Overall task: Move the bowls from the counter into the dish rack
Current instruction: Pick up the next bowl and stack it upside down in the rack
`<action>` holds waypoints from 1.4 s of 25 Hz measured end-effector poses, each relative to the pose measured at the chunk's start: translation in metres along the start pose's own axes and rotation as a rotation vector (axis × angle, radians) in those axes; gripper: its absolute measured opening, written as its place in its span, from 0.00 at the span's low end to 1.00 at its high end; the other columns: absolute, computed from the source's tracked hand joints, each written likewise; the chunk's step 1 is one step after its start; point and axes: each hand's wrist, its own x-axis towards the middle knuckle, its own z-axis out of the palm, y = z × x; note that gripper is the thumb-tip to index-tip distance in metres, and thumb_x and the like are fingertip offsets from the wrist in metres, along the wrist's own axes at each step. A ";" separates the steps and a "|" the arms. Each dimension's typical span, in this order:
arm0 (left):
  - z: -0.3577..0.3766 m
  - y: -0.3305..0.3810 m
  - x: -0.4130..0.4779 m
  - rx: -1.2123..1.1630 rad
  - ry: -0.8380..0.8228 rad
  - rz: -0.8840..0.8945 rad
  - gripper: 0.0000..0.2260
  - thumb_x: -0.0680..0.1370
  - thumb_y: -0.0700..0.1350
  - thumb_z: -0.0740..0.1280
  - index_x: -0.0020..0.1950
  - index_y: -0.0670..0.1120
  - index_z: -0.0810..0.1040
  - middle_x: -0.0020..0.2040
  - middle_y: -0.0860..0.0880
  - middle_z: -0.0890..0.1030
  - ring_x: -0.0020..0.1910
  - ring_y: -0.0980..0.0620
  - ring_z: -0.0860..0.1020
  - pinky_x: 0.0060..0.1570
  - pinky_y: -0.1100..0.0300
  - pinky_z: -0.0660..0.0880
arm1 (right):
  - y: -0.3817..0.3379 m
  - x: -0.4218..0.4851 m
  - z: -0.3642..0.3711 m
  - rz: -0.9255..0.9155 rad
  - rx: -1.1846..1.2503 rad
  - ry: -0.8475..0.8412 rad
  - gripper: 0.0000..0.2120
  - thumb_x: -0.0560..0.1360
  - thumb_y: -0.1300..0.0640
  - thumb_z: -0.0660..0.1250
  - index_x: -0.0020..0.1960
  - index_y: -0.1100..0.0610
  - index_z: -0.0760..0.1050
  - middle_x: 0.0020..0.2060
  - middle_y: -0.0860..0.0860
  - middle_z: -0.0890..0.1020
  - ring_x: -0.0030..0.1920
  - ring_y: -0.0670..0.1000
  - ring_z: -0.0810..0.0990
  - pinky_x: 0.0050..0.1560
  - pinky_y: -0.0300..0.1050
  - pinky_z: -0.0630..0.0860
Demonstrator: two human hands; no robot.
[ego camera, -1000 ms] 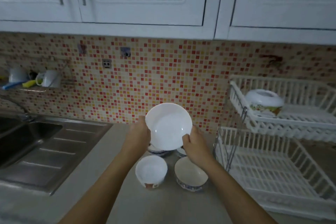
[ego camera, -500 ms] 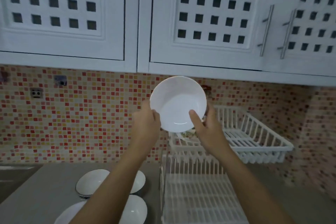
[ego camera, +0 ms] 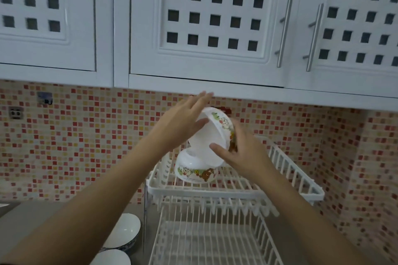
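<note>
A white bowl with a cartoon print is tilted on its side above the upper tier of the white dish rack. My right hand grips its rim and outer wall. My left hand rests flat against the bowl's inner side, fingers spread and pointing up. Just below, a second printed bowl lies upside down on the upper tier, its base touching the held bowl. Two more white bowls stand on the counter at the lower left, partly hidden by my left forearm.
The rack's lower tier sits under the upper one. White cabinets with metal handles hang close overhead. A mosaic tile wall runs behind, with a socket at the left. Grey counter lies to the left of the rack.
The bowl has gone from the counter up and right to the rack's upper tier and turned from facing me to tilted sideways. My left hand has flattened against it. The view swung right.
</note>
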 end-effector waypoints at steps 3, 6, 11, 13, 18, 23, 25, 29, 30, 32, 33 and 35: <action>0.018 -0.008 0.007 0.162 -0.057 0.161 0.27 0.74 0.34 0.68 0.72 0.41 0.66 0.65 0.39 0.76 0.53 0.41 0.82 0.47 0.49 0.82 | 0.010 0.008 0.002 -0.025 -0.025 -0.038 0.47 0.64 0.29 0.66 0.75 0.46 0.52 0.71 0.48 0.68 0.65 0.51 0.72 0.61 0.52 0.74; 0.034 -0.017 -0.002 0.046 0.016 0.051 0.23 0.73 0.34 0.69 0.68 0.37 0.70 0.59 0.36 0.80 0.44 0.39 0.84 0.39 0.50 0.83 | 0.026 0.018 -0.005 0.013 0.159 -0.160 0.50 0.61 0.33 0.72 0.75 0.45 0.52 0.71 0.46 0.67 0.62 0.46 0.72 0.61 0.50 0.74; 0.054 -0.029 -0.020 -0.251 -0.123 -0.201 0.26 0.76 0.42 0.67 0.73 0.48 0.63 0.59 0.44 0.81 0.47 0.48 0.81 0.49 0.53 0.79 | 0.048 0.046 0.004 -0.137 -0.088 -0.274 0.49 0.58 0.37 0.77 0.73 0.51 0.61 0.69 0.47 0.69 0.66 0.49 0.68 0.65 0.48 0.67; 0.055 -0.036 -0.021 -0.293 -0.314 -0.223 0.33 0.74 0.44 0.69 0.75 0.53 0.57 0.70 0.46 0.70 0.59 0.51 0.75 0.60 0.52 0.74 | 0.053 0.056 0.016 -0.222 -0.196 -0.273 0.50 0.56 0.37 0.78 0.72 0.51 0.62 0.69 0.47 0.68 0.68 0.51 0.65 0.67 0.48 0.64; 0.067 -0.049 -0.020 -0.318 -0.595 -0.277 0.41 0.67 0.43 0.76 0.72 0.53 0.55 0.70 0.46 0.67 0.64 0.46 0.70 0.63 0.50 0.72 | 0.066 0.065 0.048 -0.278 -0.282 -0.334 0.48 0.55 0.39 0.79 0.68 0.52 0.63 0.64 0.48 0.68 0.62 0.52 0.66 0.63 0.51 0.70; 0.083 -0.055 -0.030 -0.232 -0.706 -0.306 0.38 0.64 0.44 0.79 0.66 0.48 0.60 0.68 0.47 0.65 0.66 0.46 0.67 0.65 0.47 0.70 | 0.070 0.063 0.069 -0.316 -0.350 -0.409 0.47 0.56 0.41 0.79 0.68 0.52 0.63 0.65 0.47 0.67 0.62 0.52 0.64 0.61 0.51 0.71; 0.089 -0.054 -0.030 -0.199 -0.717 -0.282 0.38 0.64 0.44 0.79 0.66 0.46 0.60 0.67 0.45 0.66 0.66 0.45 0.67 0.66 0.48 0.69 | 0.073 0.062 0.074 -0.314 -0.383 -0.436 0.45 0.57 0.42 0.79 0.68 0.52 0.62 0.65 0.48 0.67 0.61 0.52 0.66 0.59 0.51 0.73; 0.096 -0.052 -0.032 -0.120 -0.769 -0.237 0.39 0.62 0.45 0.80 0.65 0.43 0.61 0.66 0.43 0.68 0.66 0.44 0.68 0.64 0.49 0.69 | 0.079 0.062 0.081 -0.333 -0.430 -0.491 0.43 0.60 0.45 0.79 0.68 0.52 0.62 0.65 0.48 0.67 0.61 0.53 0.68 0.57 0.54 0.75; 0.097 -0.051 -0.033 -0.102 -0.783 -0.229 0.39 0.62 0.45 0.80 0.65 0.42 0.61 0.66 0.43 0.68 0.65 0.44 0.69 0.64 0.49 0.70 | 0.079 0.062 0.083 -0.339 -0.445 -0.503 0.42 0.60 0.45 0.79 0.68 0.51 0.62 0.65 0.48 0.67 0.61 0.54 0.68 0.56 0.55 0.75; 0.097 -0.050 -0.033 -0.077 -0.807 -0.220 0.40 0.62 0.45 0.80 0.65 0.42 0.60 0.66 0.43 0.67 0.65 0.43 0.69 0.64 0.48 0.70 | 0.079 0.062 0.082 -0.352 -0.477 -0.510 0.43 0.60 0.45 0.78 0.68 0.51 0.61 0.66 0.48 0.67 0.63 0.54 0.69 0.55 0.54 0.76; 0.096 -0.049 -0.033 -0.073 -0.822 -0.218 0.41 0.62 0.45 0.80 0.67 0.42 0.59 0.68 0.43 0.66 0.66 0.42 0.68 0.64 0.48 0.70 | 0.077 0.062 0.079 -0.357 -0.497 -0.514 0.43 0.60 0.43 0.78 0.69 0.50 0.60 0.67 0.48 0.67 0.64 0.53 0.68 0.55 0.54 0.77; 0.089 -0.048 -0.031 -0.073 -0.855 -0.215 0.46 0.63 0.44 0.79 0.72 0.44 0.54 0.73 0.44 0.60 0.71 0.42 0.64 0.67 0.47 0.67 | 0.072 0.062 0.071 -0.357 -0.543 -0.519 0.47 0.60 0.39 0.76 0.71 0.49 0.58 0.70 0.47 0.65 0.67 0.52 0.66 0.57 0.53 0.76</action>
